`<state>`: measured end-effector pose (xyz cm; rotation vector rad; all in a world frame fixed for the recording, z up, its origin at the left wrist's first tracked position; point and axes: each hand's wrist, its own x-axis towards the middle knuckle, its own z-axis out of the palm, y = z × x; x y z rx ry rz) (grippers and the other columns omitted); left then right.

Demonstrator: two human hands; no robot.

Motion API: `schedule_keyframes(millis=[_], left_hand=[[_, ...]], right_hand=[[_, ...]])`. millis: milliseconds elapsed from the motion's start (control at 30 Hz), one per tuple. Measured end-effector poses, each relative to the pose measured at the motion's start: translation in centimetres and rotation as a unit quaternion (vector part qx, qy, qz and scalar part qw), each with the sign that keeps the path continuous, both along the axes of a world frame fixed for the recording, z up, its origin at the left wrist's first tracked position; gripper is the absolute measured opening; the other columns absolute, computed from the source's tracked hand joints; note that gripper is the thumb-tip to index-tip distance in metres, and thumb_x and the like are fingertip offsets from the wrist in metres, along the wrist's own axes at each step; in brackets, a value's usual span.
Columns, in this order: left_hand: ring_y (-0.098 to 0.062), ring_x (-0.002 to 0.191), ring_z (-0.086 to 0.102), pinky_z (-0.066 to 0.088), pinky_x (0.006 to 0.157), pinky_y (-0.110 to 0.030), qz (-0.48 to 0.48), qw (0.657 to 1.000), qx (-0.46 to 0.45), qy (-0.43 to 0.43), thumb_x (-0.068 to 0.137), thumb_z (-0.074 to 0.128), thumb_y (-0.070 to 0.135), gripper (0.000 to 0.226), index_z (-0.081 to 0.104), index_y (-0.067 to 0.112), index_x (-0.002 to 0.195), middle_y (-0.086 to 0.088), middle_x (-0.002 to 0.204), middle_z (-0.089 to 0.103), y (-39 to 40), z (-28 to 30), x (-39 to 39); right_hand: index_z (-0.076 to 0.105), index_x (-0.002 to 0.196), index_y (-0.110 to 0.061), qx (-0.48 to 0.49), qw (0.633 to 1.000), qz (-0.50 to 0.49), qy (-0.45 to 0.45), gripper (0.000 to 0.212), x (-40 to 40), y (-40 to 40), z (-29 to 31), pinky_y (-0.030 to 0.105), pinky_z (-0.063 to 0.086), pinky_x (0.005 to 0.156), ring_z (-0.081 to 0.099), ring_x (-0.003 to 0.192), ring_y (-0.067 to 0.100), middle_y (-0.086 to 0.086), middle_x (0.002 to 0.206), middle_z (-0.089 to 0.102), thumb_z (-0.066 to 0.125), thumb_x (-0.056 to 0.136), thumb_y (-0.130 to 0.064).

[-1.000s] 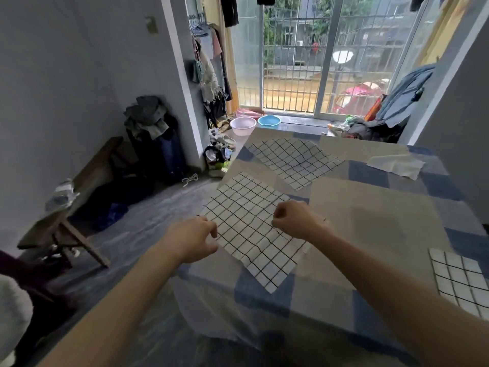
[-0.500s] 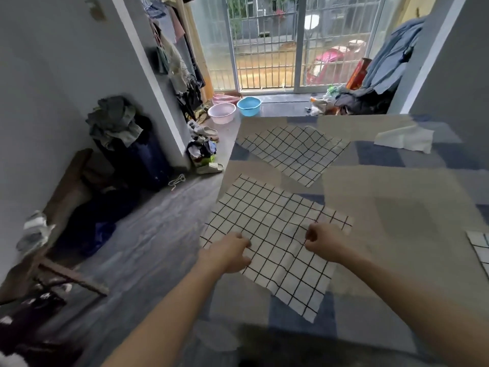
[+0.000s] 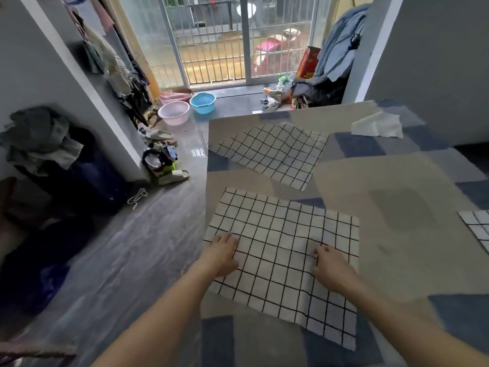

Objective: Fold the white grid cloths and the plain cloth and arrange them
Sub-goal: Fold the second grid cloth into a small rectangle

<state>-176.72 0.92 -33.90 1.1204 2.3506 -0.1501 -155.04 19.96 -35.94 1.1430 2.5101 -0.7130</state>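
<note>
Both hands rest on the nearest grid cloth [image 3: 283, 258], which lies flat at the table's [image 3: 397, 202] left edge: the left hand [image 3: 221, 256] presses it with fingers spread, the right hand [image 3: 332, 268] has fingers curled, its hold unclear. Bare tablecloth lies to the right, up to a third grid cloth [image 3: 477, 229] at the frame edge. Beyond lies a second grid cloth [image 3: 275, 153], with the plain cloth [image 3: 377, 125] at the far right.

Left hand [image 3: 221, 254]: palm down, fingers loosely bent, pointing forward, forearm bare, reaching in from lower left. Right hand [image 3: 330, 268]: palm down, fingers curled under, knuckles up, forearm bare, reaching in from lower right. Hands level, apart.
</note>
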Motion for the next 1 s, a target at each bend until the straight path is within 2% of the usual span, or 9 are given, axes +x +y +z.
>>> schedule_keyframes(millis=[133, 200, 300, 400, 533, 633, 733, 833, 1000], left_hand=[[-0.030, 0.147, -0.003, 0.009, 0.119, -0.047, 0.056, 0.998, 0.020, -0.030, 0.089, 0.050, 0.025, 0.067, 0.022, 0.032, 0.149, -0.003, 0.161, 0.002, -0.2, -2.2, -2.1], [-0.033, 0.147, -0.002, 0.006, 0.120, -0.049, 0.120, 0.990, 0.066, -0.036, 0.090, 0.049, 0.026, 0.068, 0.018, 0.025, 0.150, -0.009, 0.160, 0.004, 0.1, -3.1, -3.0], [-0.034, 0.143, 0.011, 0.014, 0.118, -0.049, 0.226, 0.965, 0.126, -0.031, 0.088, 0.052, 0.029, 0.069, 0.018, 0.019, 0.148, -0.013, 0.156, 0.015, 0.5, -3.6, -4.6], [-0.034, 0.137, 0.029, 0.027, 0.113, -0.050, 0.252, 0.959, 0.129, -0.033, 0.087, 0.055, 0.032, 0.071, 0.023, 0.017, 0.148, -0.014, 0.151, 0.030, 1.0, -4.3, -6.5], [-0.033, 0.108, 0.055, 0.048, 0.093, -0.050, 0.270, 0.949, 0.166, 0.003, 0.083, 0.062, 0.034, 0.048, 0.047, 0.015, 0.124, -0.011, 0.118, 0.059, 1.6, -4.1, -8.0], [-0.031, 0.095, 0.059, 0.051, 0.087, -0.045, 0.280, 0.943, 0.182, -0.010, 0.086, 0.063, 0.031, 0.036, 0.048, 0.016, 0.116, -0.009, 0.104, 0.062, 1.9, -3.6, -8.3], [-0.032, 0.100, 0.059, 0.050, 0.088, -0.044, 0.306, 0.932, 0.192, -0.042, 0.088, 0.062, 0.028, 0.041, 0.045, 0.014, 0.123, -0.011, 0.114, 0.060, 2.1, -3.6, -8.4], [-0.033, 0.099, 0.056, 0.049, 0.084, -0.044, 0.326, 0.923, 0.195, -0.064, 0.089, 0.059, 0.020, 0.047, 0.037, 0.009, 0.128, -0.014, 0.116, 0.056, 1.9, -3.5, -8.3], [-0.026, 0.087, 0.054, 0.045, 0.072, -0.038, 0.333, 0.918, 0.196, -0.088, 0.089, 0.056, 0.016, 0.043, 0.039, 0.009, 0.127, -0.015, 0.106, 0.059, -0.3, -3.4, -7.9]], right_hand=[[0.039, 0.136, -0.023, 0.087, 0.995, -0.043, -0.033, 0.042, 0.5, -1.2, -1.0, 0.050, 0.024, 0.112, 0.020, 0.140, 0.028, 0.007, 0.153, 0.020, 0.037, 0.094, -0.023], [0.042, 0.131, -0.023, 0.112, 0.989, -0.094, -0.022, 0.041, 0.7, -1.0, -1.3, 0.052, 0.025, 0.112, 0.023, 0.139, 0.028, 0.007, 0.152, 0.023, 0.038, 0.090, -0.017], [0.039, 0.130, -0.017, 0.126, 0.977, -0.169, -0.026, 0.044, 1.3, -0.4, -1.1, 0.051, 0.033, 0.106, 0.030, 0.131, 0.032, 0.012, 0.147, 0.027, 0.044, 0.087, -0.013], [0.034, 0.128, -0.011, 0.093, 0.967, -0.235, -0.033, 0.043, 1.5, 0.4, -1.4, 0.049, 0.042, 0.092, 0.039, 0.118, 0.034, 0.016, 0.135, 0.034, 0.049, 0.088, -0.016], [0.030, 0.129, -0.006, 0.026, 0.951, -0.307, 0.003, 0.046, 0.9, 1.9, -1.6, 0.044, 0.041, 0.087, 0.041, 0.109, 0.037, 0.020, 0.131, 0.031, 0.053, 0.090, -0.018], [0.028, 0.134, -0.002, -0.039, 0.916, -0.397, 0.036, 0.059, 0.5, 2.8, -1.5, 0.038, 0.040, 0.080, 0.045, 0.103, 0.036, 0.024, 0.136, 0.028, 0.062, 0.088, -0.018], [0.034, 0.131, 0.002, -0.069, 0.893, -0.443, 0.048, 0.063, 0.5, 4.0, -1.9, 0.035, 0.043, 0.076, 0.052, 0.108, 0.038, 0.026, 0.132, 0.043, 0.071, 0.084, -0.018], [0.055, 0.113, 0.000, -0.086, 0.906, -0.412, 0.053, 0.046, 0.9, 4.6, -2.3, 0.032, 0.048, 0.069, 0.062, 0.095, 0.032, 0.019, 0.109, 0.064, 0.075, 0.077, -0.020], [0.065, 0.086, -0.013, -0.090, 0.921, -0.374, 0.060, 0.016, 1.0, 4.3, -2.1, 0.032, 0.048, 0.073, 0.061, 0.086, 0.028, 0.009, 0.089, 0.067, 0.072, 0.079, -0.024]])
